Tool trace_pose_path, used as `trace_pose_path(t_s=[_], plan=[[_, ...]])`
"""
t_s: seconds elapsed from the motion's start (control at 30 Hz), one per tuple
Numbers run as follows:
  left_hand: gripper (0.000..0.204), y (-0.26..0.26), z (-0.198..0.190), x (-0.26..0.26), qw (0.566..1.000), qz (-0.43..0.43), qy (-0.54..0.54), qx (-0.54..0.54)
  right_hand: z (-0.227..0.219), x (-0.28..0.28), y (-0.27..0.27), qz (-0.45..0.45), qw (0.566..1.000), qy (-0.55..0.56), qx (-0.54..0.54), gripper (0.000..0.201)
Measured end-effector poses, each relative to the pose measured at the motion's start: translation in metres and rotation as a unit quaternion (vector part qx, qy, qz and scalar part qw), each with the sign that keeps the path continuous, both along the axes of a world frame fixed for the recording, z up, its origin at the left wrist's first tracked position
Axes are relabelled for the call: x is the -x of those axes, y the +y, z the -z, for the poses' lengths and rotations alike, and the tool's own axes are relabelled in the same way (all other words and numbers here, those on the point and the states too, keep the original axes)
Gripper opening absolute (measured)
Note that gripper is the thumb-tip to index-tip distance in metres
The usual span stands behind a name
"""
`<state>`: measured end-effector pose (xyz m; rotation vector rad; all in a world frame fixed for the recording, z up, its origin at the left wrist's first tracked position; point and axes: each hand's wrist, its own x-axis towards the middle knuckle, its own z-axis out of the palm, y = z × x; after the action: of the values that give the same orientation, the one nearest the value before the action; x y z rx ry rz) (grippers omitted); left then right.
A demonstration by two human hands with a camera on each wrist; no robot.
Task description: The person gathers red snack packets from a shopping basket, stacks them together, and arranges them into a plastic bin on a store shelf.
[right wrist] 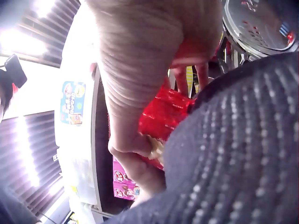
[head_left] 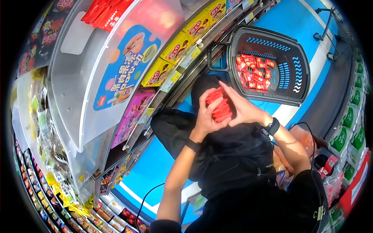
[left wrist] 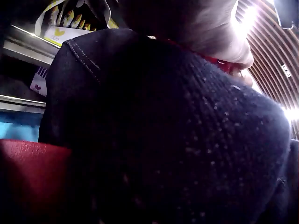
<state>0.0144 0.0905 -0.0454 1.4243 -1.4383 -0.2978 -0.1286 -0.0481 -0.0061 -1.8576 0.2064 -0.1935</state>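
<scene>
In the head view, a tight stack of small red packets [head_left: 220, 105] is held between both hands in front of the black-clad lap. My left hand [head_left: 206, 116] grips the stack, its fingers curled along the left side and its thumb at the near end. My right hand [head_left: 248, 109] lies along the other side with long, straight fingers, the thumb close to the left thumb. The right wrist view shows the red wrappers [right wrist: 163, 114] under the hand. In the left wrist view, dark fabric [left wrist: 163, 130] hides most of the hold.
A black shopping basket [head_left: 268, 37] with several red packets [head_left: 254, 72] inside stands on the blue floor ahead. To the left are shelves of yellow boxes [head_left: 175, 48] and a translucent bin [head_left: 93, 77]. Green-and-white packs [head_left: 344, 136] line the right, near clear plastic bags [head_left: 303, 139].
</scene>
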Motion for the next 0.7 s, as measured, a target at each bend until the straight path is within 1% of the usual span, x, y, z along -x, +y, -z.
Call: trace_pose_path(t_s=[0.07,0.1,0.17,0.2,0.27,0.3,0.33,0.4,0.43,0.47,0.5,0.53,0.57,0.6,0.63,0.7], plan=[[0.077,0.001,0.0,0.002,1.0,-0.001,0.007,-0.003,0.006,0.0,-0.002,-0.006,0.998,-0.023,0.052,0.11],[0.077,0.001,0.001,0.002,1.0,-0.004,0.006,-0.008,0.006,0.001,-0.002,-0.002,0.998,-0.022,0.052,0.11],[0.076,0.0,0.001,0.004,1.0,-0.014,-0.002,-0.01,0.004,0.001,-0.004,-0.005,1.0,-0.001,0.009,0.105],[0.079,0.0,0.0,0.007,0.999,-0.014,0.033,-0.024,0.006,0.003,-0.003,0.01,1.0,-0.001,0.021,0.103],[0.086,-0.005,0.002,0.009,0.998,-0.006,0.067,-0.005,0.008,0.003,-0.004,0.013,0.999,-0.008,-0.033,0.103],[0.092,-0.007,0.005,0.011,0.994,0.004,0.108,-0.024,0.012,0.006,-0.003,0.03,0.997,-0.006,-0.07,0.102],[0.088,-0.007,0.002,0.011,0.984,0.007,0.157,-0.079,0.02,0.009,0.0,0.053,0.987,-0.013,-0.149,0.102],[0.081,-0.024,-0.017,0.01,0.97,0.025,0.166,-0.176,0.028,0.013,0.0,0.089,0.96,-0.011,-0.263,0.101],[0.071,-0.034,-0.03,0.015,0.953,0.027,0.231,-0.197,0.028,0.015,-0.002,0.105,0.949,-0.014,-0.297,0.101],[0.069,-0.044,-0.035,0.013,0.934,0.056,0.271,-0.223,0.027,0.017,-0.004,0.119,0.936,-0.016,-0.33,0.101],[0.07,-0.053,-0.042,0.013,0.909,0.089,0.334,-0.235,0.023,0.019,-0.008,0.142,0.931,-0.013,-0.337,0.101],[0.071,-0.065,-0.049,0.013,0.878,0.122,0.394,-0.244,0.014,0.02,-0.016,0.155,0.939,0.01,-0.307,0.102],[0.074,-0.075,-0.049,0.011,0.853,0.152,0.436,-0.244,-0.001,0.021,-0.025,0.168,0.932,0.043,-0.318,0.105],[0.071,-0.086,-0.043,0.008,0.856,0.164,0.427,-0.243,-0.01,0.023,-0.032,0.181,0.924,0.075,-0.329,0.108],[0.069,-0.097,-0.041,0.01,0.832,0.166,0.465,-0.254,-0.005,0.026,-0.041,0.189,0.922,0.075,-0.329,0.108],[0.066,-0.118,-0.033,0.011,0.789,0.161,0.524,-0.278,0.011,0.029,-0.06,0.218,0.953,0.08,-0.195,0.112]])
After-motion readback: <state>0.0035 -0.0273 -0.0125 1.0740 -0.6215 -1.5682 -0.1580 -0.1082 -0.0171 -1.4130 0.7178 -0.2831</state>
